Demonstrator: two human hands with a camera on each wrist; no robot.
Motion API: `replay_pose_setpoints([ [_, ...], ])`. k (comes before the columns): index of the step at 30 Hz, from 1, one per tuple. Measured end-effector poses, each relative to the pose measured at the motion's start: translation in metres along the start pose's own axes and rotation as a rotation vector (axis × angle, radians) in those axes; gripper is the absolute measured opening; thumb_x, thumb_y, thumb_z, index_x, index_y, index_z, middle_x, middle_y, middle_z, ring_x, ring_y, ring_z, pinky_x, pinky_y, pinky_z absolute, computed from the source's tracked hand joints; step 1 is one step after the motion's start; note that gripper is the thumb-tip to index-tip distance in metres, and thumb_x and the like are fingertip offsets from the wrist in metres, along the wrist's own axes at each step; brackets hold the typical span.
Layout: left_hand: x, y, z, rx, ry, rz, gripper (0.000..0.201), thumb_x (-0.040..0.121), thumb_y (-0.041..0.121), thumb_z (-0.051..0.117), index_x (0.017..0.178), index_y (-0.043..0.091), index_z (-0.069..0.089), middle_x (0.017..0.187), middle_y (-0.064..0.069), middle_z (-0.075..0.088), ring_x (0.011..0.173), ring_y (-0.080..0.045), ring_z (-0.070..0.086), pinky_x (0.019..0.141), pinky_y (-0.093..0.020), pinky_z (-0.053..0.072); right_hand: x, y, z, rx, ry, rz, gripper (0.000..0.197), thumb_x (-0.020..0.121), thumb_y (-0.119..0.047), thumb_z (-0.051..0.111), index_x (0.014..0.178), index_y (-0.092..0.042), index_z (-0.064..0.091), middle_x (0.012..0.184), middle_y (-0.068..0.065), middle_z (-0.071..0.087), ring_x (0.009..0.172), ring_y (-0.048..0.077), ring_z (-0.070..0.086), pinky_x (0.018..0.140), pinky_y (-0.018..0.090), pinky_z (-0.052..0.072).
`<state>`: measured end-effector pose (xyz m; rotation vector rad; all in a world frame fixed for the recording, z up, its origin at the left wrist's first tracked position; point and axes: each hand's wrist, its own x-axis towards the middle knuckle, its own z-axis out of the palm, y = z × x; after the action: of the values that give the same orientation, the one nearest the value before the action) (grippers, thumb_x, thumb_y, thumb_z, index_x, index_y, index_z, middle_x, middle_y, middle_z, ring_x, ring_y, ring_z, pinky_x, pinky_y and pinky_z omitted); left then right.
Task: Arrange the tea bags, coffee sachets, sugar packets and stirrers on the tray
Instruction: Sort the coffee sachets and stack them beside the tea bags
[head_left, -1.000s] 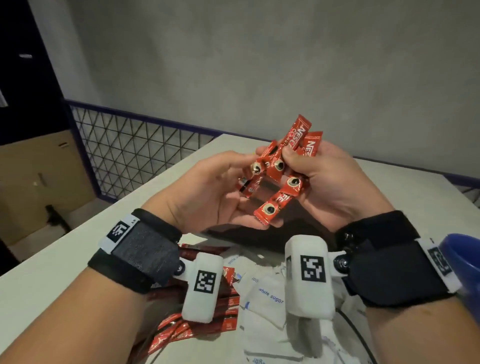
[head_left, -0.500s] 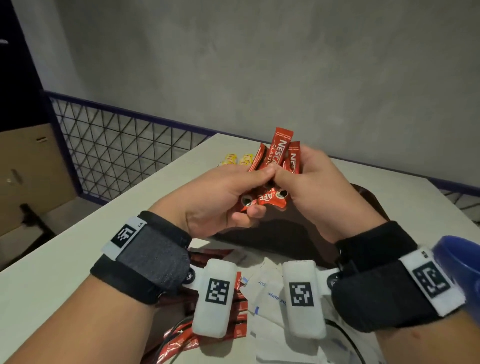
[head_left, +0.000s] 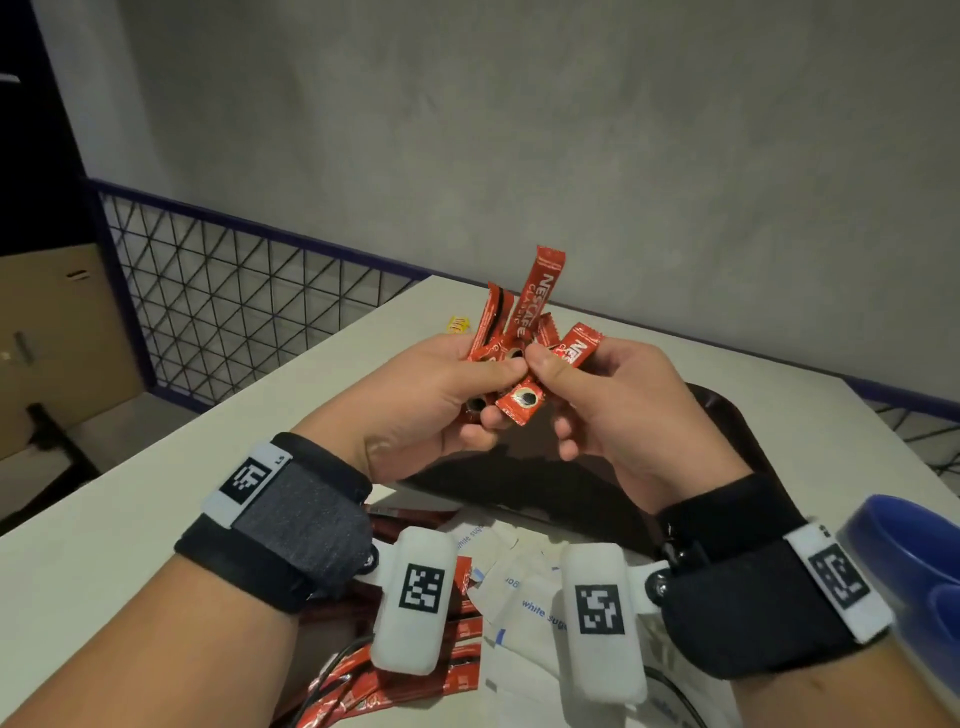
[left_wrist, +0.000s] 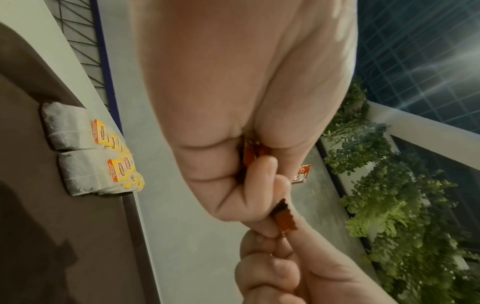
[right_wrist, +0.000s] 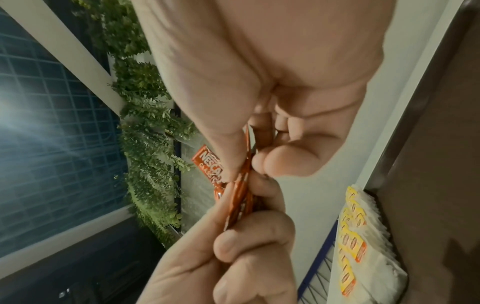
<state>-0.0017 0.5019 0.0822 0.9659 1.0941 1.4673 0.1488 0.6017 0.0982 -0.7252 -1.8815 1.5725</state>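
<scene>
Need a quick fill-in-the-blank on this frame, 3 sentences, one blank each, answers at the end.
1. The left hand and right hand together hold a bunch of red coffee ____.
2. The tea bags lie on the brown tray with ____ paper tags.
3. The white packets below the wrists are printed "white ____".

Missing words: sachets; yellow; sugar
</scene>
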Motion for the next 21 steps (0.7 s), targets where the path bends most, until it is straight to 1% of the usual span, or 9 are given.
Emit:
replay_pose_setpoints([
  [4, 0.001, -0.002, 0.001, 0.01, 0.058, -0.035, 0.02, 0.105, 0.016, 0.057, 0.12, 0.004, 0.061, 0.086, -0.006, 0.064, 0.061, -0.009, 0.048, 0.046, -0.018, 0.039, 0.002, -0.001, -0.008, 0.087, 0.1, 0.054, 0.025, 0.091, -0.024, 0.074, 0.106, -0.004, 0.069, 0.086, 0.017, 0.076, 0.058, 0.016, 0.063, 0.047, 0.024, 0.051],
  [6, 0.003, 0.0, -0.003, -0.021, 0.134, -0.036, 0.017, 0.106, 0.015, 0.054, 0.119, 0.004, 0.059, 0.09, -0.011, 0.066, 0.057, -0.009, 0.045, 0.043, -0.017, 0.036, -0.002, -0.007, -0.016, 0.191, 0.155, 0.07, 0.022, 0.094, -0.017, 0.071, 0.108, -0.001, 0.067, 0.084, 0.016, 0.074, 0.057, 0.013, 0.063, 0.045, 0.021, 0.049],
  [7, 0.003, 0.003, -0.006, -0.041, 0.186, -0.032, 0.014, 0.107, 0.014, 0.053, 0.116, 0.005, 0.058, 0.089, -0.012, 0.067, 0.056, -0.009, 0.044, 0.041, -0.017, 0.035, -0.003, -0.012, -0.019, 0.204, 0.179, 0.055, 0.02, 0.095, -0.014, 0.069, 0.11, -0.001, 0.066, 0.083, 0.015, 0.072, 0.057, 0.012, 0.062, 0.045, 0.019, 0.048],
  [9, 0.005, 0.007, -0.011, -0.109, 0.291, -0.023, 0.011, 0.107, 0.014, 0.051, 0.106, 0.005, 0.057, 0.082, -0.011, 0.065, 0.053, -0.008, 0.042, 0.037, -0.015, 0.031, 0.0, -0.023, -0.024, 0.084, 0.198, -0.006, 0.015, 0.097, -0.007, 0.065, 0.111, -0.002, 0.065, 0.087, 0.016, 0.069, 0.057, 0.012, 0.062, 0.045, 0.02, 0.049],
  [12, 0.005, 0.013, -0.019, -0.208, 0.393, -0.005, 0.016, 0.107, 0.019, 0.052, 0.096, 0.007, 0.053, 0.071, -0.007, 0.061, 0.048, -0.006, 0.039, 0.035, -0.014, 0.025, 0.031, -0.048, -0.023, -0.285, 0.108, -0.113, 0.013, 0.099, 0.002, 0.059, 0.108, -0.006, 0.064, 0.09, 0.013, 0.066, 0.057, 0.013, 0.062, 0.046, 0.025, 0.052],
  [15, 0.005, 0.016, -0.027, -0.281, 0.424, 0.023, 0.021, 0.108, 0.03, 0.052, 0.099, 0.011, 0.051, 0.067, -0.005, 0.059, 0.046, -0.006, 0.038, 0.034, -0.014, 0.023, 0.079, -0.059, -0.02, -0.821, -0.019, -0.187, 0.014, 0.1, -0.002, 0.055, 0.107, -0.01, 0.064, 0.089, 0.008, 0.069, 0.053, 0.009, 0.065, 0.048, 0.026, 0.054],
  [17, 0.005, 0.015, -0.032, -0.294, 0.431, 0.036, 0.022, 0.108, 0.032, 0.051, 0.099, 0.012, 0.052, 0.066, -0.005, 0.058, 0.046, -0.006, 0.037, 0.035, -0.013, 0.022, 0.11, -0.049, -0.019, -1.219, -0.13, -0.177, 0.013, 0.1, -0.007, 0.051, 0.104, -0.009, 0.063, 0.084, 0.011, 0.071, 0.049, 0.01, 0.064, 0.043, 0.023, 0.05],
  [19, 0.006, 0.014, -0.035, -0.283, 0.433, 0.034, 0.023, 0.108, 0.032, 0.051, 0.098, 0.012, 0.053, 0.065, -0.004, 0.058, 0.046, -0.006, 0.038, 0.035, -0.013, 0.023, 0.135, -0.033, -0.02, -1.563, -0.199, -0.156, 0.015, 0.099, -0.011, 0.051, 0.105, -0.008, 0.063, 0.085, 0.011, 0.071, 0.053, 0.013, 0.057, 0.044, 0.024, 0.045],
  [21, 0.007, 0.014, -0.037, -0.285, 0.439, 0.027, 0.023, 0.108, 0.03, 0.052, 0.096, 0.011, 0.055, 0.064, -0.004, 0.058, 0.045, -0.006, 0.038, 0.034, -0.013, 0.024, 0.159, -0.017, -0.023, -1.689, -0.183, -0.114, 0.02, 0.095, -0.01, 0.057, 0.114, -0.012, 0.063, 0.09, 0.008, 0.069, 0.059, 0.015, 0.06, 0.052, 0.031, 0.053],
])
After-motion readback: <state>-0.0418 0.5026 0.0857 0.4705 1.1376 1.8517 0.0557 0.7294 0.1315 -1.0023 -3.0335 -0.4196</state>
